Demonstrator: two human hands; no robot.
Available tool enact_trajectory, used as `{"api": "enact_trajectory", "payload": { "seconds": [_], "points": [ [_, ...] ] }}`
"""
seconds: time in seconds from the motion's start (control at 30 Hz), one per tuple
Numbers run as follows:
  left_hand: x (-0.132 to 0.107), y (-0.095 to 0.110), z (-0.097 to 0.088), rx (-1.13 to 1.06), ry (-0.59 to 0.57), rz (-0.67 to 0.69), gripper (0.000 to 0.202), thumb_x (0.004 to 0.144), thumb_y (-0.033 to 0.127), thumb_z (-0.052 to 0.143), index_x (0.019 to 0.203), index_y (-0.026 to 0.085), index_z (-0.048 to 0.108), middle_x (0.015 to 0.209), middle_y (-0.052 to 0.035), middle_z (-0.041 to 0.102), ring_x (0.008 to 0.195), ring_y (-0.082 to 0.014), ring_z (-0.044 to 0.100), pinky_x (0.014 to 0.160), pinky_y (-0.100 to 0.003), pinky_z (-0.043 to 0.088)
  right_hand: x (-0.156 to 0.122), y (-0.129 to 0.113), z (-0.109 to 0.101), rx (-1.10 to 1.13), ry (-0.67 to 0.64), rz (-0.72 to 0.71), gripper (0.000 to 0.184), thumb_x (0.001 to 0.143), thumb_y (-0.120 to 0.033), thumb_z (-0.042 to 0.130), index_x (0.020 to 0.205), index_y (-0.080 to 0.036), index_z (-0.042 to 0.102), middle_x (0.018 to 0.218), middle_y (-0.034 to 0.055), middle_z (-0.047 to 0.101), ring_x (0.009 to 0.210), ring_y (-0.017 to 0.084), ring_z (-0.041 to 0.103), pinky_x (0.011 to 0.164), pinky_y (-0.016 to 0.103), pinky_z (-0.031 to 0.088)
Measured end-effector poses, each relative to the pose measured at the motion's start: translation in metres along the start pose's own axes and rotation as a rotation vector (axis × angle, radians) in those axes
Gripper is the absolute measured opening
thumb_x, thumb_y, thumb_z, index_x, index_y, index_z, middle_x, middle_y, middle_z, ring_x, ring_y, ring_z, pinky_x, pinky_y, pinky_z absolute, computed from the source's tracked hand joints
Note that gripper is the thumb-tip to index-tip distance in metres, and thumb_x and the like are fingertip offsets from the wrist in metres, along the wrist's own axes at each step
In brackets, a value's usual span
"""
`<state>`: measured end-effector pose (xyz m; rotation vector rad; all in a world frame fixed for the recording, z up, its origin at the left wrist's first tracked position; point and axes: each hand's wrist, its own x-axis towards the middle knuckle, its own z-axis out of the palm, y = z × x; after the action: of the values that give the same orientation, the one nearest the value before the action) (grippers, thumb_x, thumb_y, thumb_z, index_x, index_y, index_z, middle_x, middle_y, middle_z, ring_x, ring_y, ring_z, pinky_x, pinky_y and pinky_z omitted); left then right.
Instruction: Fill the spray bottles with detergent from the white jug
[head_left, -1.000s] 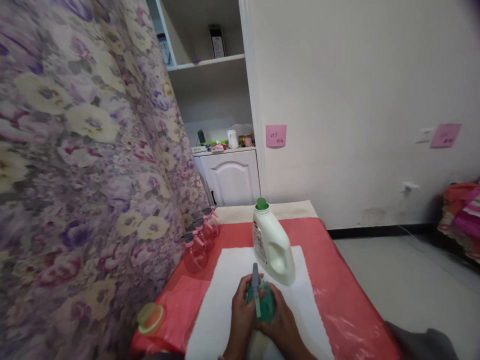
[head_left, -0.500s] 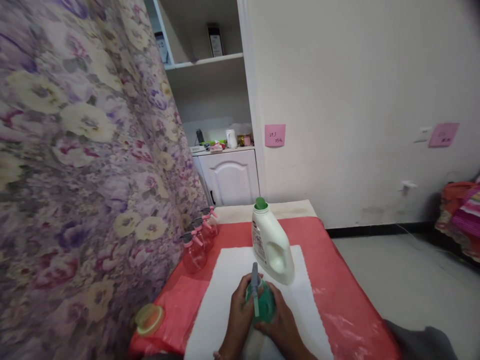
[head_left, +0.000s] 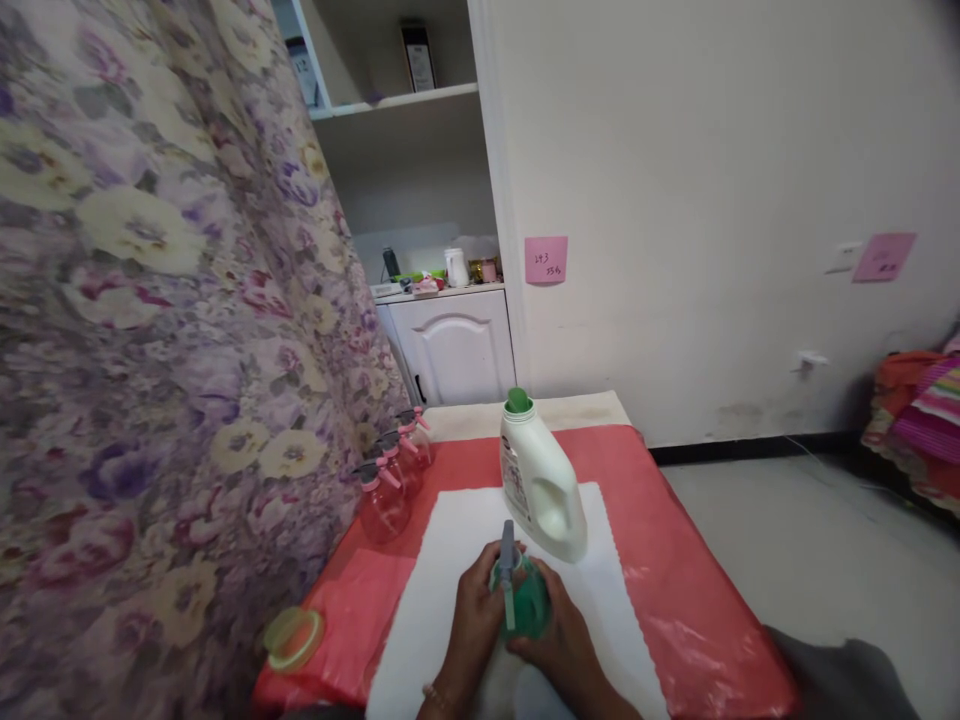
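A green spray bottle [head_left: 529,606] with a grey spray head stands between my two hands, over a white cloth. My left hand [head_left: 478,592] is closed round its neck and spray head, on the near left side. Wrapped about the bottle's body from the right is my right hand [head_left: 561,625]. Just beyond them stands a pale detergent jug [head_left: 541,480], its neck uncapped with a green spout showing. The lower part of the spray bottle is partly hidden by my fingers.
Several clear spray bottles with pink triggers [head_left: 384,508] line the table's left edge. A yellowish round tape roll or lid [head_left: 294,640] lies at the near left corner. The white cloth [head_left: 420,600] covers part of the red tabletop [head_left: 675,590]. A floral curtain [head_left: 187,350] hangs close on the left.
The whole view has shifted slightly, with the scene sitting a little higher and further left. Both hands keep their hold on the green spray bottle.
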<state>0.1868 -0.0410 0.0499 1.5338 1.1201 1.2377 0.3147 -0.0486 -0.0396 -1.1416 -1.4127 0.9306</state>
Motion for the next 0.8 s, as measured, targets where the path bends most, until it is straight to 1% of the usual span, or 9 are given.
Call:
{"api": "enact_trajectory", "payload": {
  "seconds": [0.2, 0.37, 0.43, 0.5, 0.57, 0.63, 0.67, 0.7, 0.8],
  "points": [
    [0.005, -0.002, -0.006, -0.026, -0.083, -0.007, 0.028, 0.081, 0.033, 0.065, 0.106, 0.02, 0.068, 0.106, -0.0051, 0.072, 0.098, -0.0238, 0.066, 0.083, -0.029, 0.051, -0.001, -0.003, -0.003, 0.04, -0.033, 0.003, 0.087, 0.051, -0.022, 0.08, 0.131, -0.024, 0.045, 0.131, 0.0089, 0.059, 0.12, 0.033, 0.056, 0.102, 0.043, 0.045],
    [0.007, -0.007, -0.009, -0.005, -0.095, -0.024, 0.035, 0.081, 0.037, 0.064, 0.111, 0.019, 0.066, 0.11, -0.0069, 0.072, 0.096, -0.0236, 0.066, 0.087, -0.031, 0.051, 0.0, 0.001, 0.001, 0.039, -0.055, -0.006, 0.091, 0.052, -0.02, 0.079, 0.134, -0.025, 0.04, 0.136, 0.0097, 0.055, 0.124, 0.032, 0.053, 0.105, 0.042, 0.043],
    [0.005, -0.013, -0.012, -0.004, -0.11, -0.028, 0.038, 0.082, 0.039, 0.063, 0.114, 0.02, 0.065, 0.115, -0.0077, 0.071, 0.1, -0.0248, 0.066, 0.092, -0.035, 0.05, 0.0, 0.006, 0.003, 0.03, -0.05, -0.006, 0.094, 0.052, -0.022, 0.08, 0.136, -0.024, 0.039, 0.139, 0.0107, 0.054, 0.126, 0.033, 0.052, 0.106, 0.043, 0.042],
    [0.0, -0.023, -0.018, -0.002, -0.118, -0.017, 0.042, 0.083, 0.041, 0.06, 0.12, 0.021, 0.063, 0.125, -0.0078, 0.066, 0.113, -0.0265, 0.061, 0.101, -0.038, 0.046, 0.001, 0.012, 0.004, 0.039, -0.05, -0.009, 0.096, 0.051, -0.026, 0.081, 0.137, -0.021, 0.039, 0.14, 0.0129, 0.053, 0.128, 0.035, 0.049, 0.109, 0.045, 0.038],
    [-0.007, -0.036, -0.026, -0.005, -0.038, -0.03, 0.044, 0.086, 0.045, 0.055, 0.124, 0.022, 0.061, 0.131, -0.0072, 0.063, 0.123, -0.0263, 0.055, 0.109, -0.041, 0.039, 0.002, 0.016, 0.005, 0.065, -0.046, -0.007, 0.096, 0.049, -0.028, 0.082, 0.136, -0.021, 0.041, 0.139, 0.0132, 0.054, 0.128, 0.037, 0.049, 0.11, 0.049, 0.036],
    [-0.015, -0.051, -0.035, 0.009, 0.099, -0.08, 0.049, 0.086, 0.05, 0.051, 0.124, 0.019, 0.06, 0.13, -0.0086, 0.064, 0.123, -0.0275, 0.056, 0.112, -0.046, 0.035, 0.002, 0.017, 0.005, 0.093, -0.035, -0.008, 0.096, 0.047, -0.026, 0.083, 0.135, -0.024, 0.043, 0.138, 0.011, 0.055, 0.128, 0.038, 0.048, 0.11, 0.051, 0.035],
    [-0.017, -0.058, -0.038, 0.031, 0.181, -0.115, 0.051, 0.085, 0.052, 0.052, 0.122, 0.018, 0.06, 0.126, -0.0094, 0.066, 0.121, -0.0283, 0.057, 0.113, -0.047, 0.034, 0.002, 0.016, 0.005, 0.103, -0.028, -0.006, 0.097, 0.046, -0.026, 0.083, 0.135, -0.025, 0.043, 0.138, 0.0101, 0.055, 0.128, 0.037, 0.048, 0.11, 0.051, 0.034],
    [-0.02, -0.064, -0.041, 0.057, 0.231, -0.147, 0.051, 0.083, 0.052, 0.054, 0.119, 0.017, 0.062, 0.123, -0.0098, 0.068, 0.12, -0.0287, 0.058, 0.112, -0.047, 0.036, 0.003, 0.014, 0.005, 0.114, -0.025, -0.003, 0.098, 0.046, -0.025, 0.083, 0.135, -0.025, 0.042, 0.139, 0.0098, 0.054, 0.128, 0.037, 0.047, 0.111, 0.05, 0.034],
    [-0.022, -0.079, -0.046, 0.141, 0.258, -0.141, 0.047, 0.078, 0.053, 0.059, 0.109, 0.018, 0.066, 0.113, -0.0089, 0.073, 0.113, -0.029, 0.063, 0.104, -0.044, 0.045, 0.002, 0.005, 0.002, 0.193, -0.049, -0.01, 0.099, 0.046, -0.03, 0.084, 0.134, -0.024, 0.042, 0.139, 0.011, 0.053, 0.129, 0.036, 0.047, 0.111, 0.048, 0.033]
  ]
}}
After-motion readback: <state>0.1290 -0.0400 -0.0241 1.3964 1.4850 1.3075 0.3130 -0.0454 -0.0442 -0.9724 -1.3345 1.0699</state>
